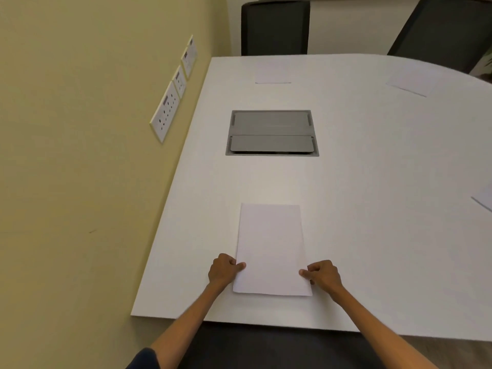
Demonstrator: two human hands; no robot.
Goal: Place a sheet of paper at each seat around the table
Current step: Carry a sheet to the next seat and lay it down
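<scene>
A white sheet of paper (270, 246) lies flat on the white table (372, 182), close to the near edge. My left hand (223, 270) pinches its left edge and my right hand (323, 275) pinches its right edge, both near the sheet's lower corners. Another sheet (273, 73) lies at the far side in front of a dark chair (275, 27). A second far sheet (411, 81) lies before the chair at the back right (447, 30). The corner of one more sheet (484, 198) shows at the right edge of the view.
A grey cable hatch (271, 133) is set into the table's middle. A yellow wall (80, 155) with white socket plates (166, 111) runs along the table's left side. A dark chair seat (279, 347) is below the near edge.
</scene>
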